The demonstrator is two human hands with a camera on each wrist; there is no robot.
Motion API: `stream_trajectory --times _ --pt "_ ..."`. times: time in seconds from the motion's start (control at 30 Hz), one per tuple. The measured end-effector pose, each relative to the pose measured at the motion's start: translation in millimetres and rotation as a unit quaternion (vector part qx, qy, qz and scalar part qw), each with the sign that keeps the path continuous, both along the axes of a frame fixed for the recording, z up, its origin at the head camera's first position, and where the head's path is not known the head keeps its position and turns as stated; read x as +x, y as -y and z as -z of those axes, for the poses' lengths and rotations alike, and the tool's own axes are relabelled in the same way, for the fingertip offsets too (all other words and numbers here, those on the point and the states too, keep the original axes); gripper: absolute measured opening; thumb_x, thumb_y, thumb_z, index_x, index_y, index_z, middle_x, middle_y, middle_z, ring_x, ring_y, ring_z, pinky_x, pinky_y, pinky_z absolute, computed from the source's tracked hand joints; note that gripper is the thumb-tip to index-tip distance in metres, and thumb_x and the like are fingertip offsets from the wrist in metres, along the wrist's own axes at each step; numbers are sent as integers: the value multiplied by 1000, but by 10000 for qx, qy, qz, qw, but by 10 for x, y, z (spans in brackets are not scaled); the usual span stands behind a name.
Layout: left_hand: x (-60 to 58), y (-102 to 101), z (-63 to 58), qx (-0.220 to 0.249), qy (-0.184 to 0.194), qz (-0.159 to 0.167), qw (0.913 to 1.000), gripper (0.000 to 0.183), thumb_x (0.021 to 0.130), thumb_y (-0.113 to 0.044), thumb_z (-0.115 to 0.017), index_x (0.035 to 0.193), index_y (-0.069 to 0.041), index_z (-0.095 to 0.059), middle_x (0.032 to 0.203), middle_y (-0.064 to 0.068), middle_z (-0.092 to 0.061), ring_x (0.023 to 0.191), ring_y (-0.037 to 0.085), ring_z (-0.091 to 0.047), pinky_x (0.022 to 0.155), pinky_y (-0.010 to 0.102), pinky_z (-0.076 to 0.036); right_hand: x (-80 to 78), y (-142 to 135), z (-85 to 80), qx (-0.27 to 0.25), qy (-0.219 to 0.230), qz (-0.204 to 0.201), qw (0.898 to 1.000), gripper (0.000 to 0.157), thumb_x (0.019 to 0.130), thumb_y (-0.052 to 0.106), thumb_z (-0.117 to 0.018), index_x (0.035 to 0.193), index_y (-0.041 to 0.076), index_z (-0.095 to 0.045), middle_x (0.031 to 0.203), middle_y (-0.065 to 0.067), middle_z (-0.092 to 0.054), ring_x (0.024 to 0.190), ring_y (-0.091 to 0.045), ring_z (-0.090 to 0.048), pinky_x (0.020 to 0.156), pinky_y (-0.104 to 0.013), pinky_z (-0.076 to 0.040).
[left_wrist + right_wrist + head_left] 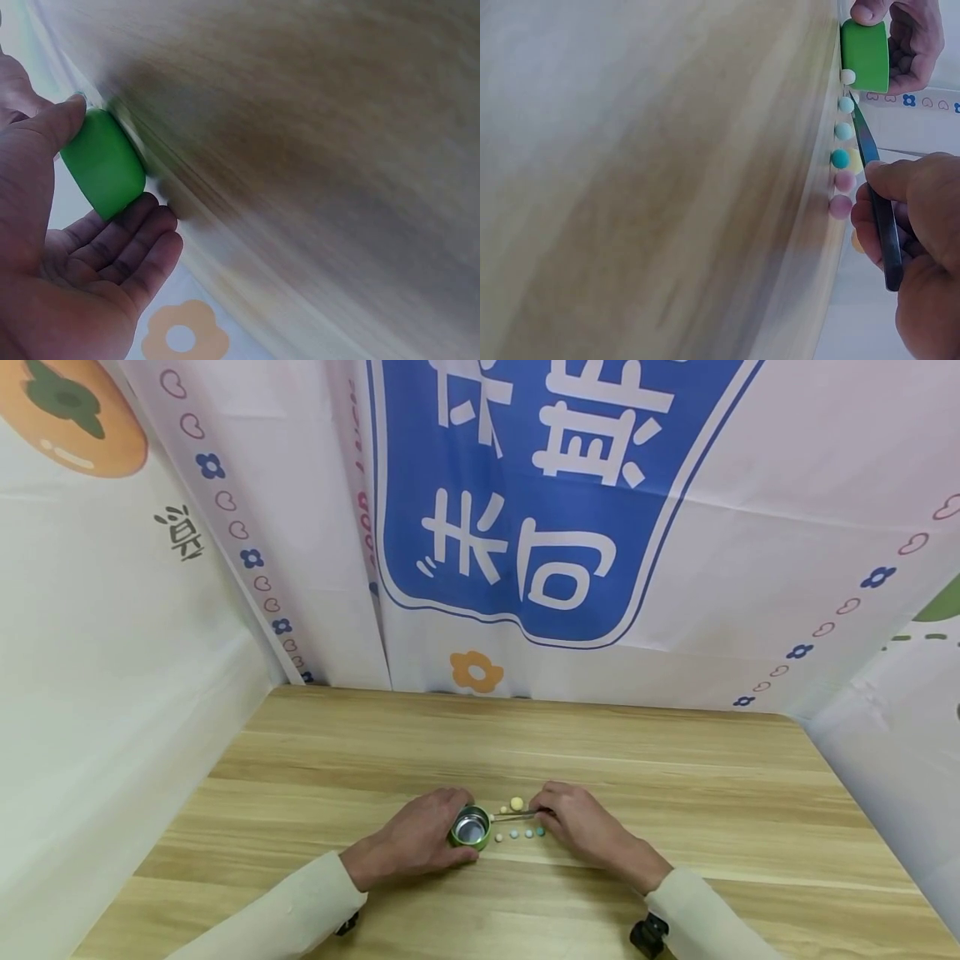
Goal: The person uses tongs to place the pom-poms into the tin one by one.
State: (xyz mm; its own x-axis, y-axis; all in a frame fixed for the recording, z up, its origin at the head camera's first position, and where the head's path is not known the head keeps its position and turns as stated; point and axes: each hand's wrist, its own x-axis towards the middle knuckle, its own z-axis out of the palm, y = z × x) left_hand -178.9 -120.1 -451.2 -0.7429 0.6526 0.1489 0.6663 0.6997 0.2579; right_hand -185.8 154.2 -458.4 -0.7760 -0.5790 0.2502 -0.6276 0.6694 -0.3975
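- Centrally, a green cup (pixel 470 829) stands mouth up on a wood-grain table (pixel 600 752), its silvery inside facing the head camera.
- A person's left hand (pixel 423 833) holds the cup from its left side, fingers curved about the far side and thumb along the near side.
- Opposite, the right hand (pixel 581 822) pinches a pair of dark tweezers (pixel 887 236) between thumb and fingers.
- Key line of the moment, by the look of it: the tweezers' long axis runs from the right hand leftward, roughly level with the table's far edge, tips directed at the cup's right rim.
- A pale ball (pixel 492 817) sits at those tips, just beside the rim; whether the tips grip it cannot be told.
- Nearer the person, a row of small balls (pixel 513 834) runs roughly parallel to the tweezers, from just right of the cup to a teal ball (pixel 541 832) near the right hand.
- Beyond the tweezers lie a large yellow ball (pixel 517 803) and a small yellow ball (pixel 503 810), between the hands.
- Two pink balls (pixel 841 207), seen from the right wrist, lie beside the right hand, which is the nearer one to them; the left is nearer the cup.
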Motion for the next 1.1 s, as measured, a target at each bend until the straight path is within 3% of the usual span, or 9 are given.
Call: stream_trajectory --times 0.5,0.73,1.1 --pt "-4 -2 -14 -56 75 -60 9999 58 77 -45 -82 113 -7 -56 106 4 -64 96 15 -62 81 32 -54 9 -8 -92 -69 -114 103 9999 12 91 9 -68 102 9 -72 98 1 -70 90 -12 -67 81 -28 -56" --pt "-10 -7 -3 -90 101 -112 9998 58 77 -45 -81 113 -8 -56 106 3 -63 95 15 -61 80 32 -53 13 -10 -171 -361 -88 55 9993 11 91 10 -69 101 8 -72 94 2 -69 82 -7 -63 71 -21 -54" --pt "-8 -8 -11 -67 100 -50 9999 56 77 -44 -82 112 -8 -55 105 3 -63 94 14 -61 79 31 -53 29 -14 -186 -563 -136 -142 9982 10 89 9 -70 99 8 -72 91 0 -70 78 -4 -61 68 -18 -52"
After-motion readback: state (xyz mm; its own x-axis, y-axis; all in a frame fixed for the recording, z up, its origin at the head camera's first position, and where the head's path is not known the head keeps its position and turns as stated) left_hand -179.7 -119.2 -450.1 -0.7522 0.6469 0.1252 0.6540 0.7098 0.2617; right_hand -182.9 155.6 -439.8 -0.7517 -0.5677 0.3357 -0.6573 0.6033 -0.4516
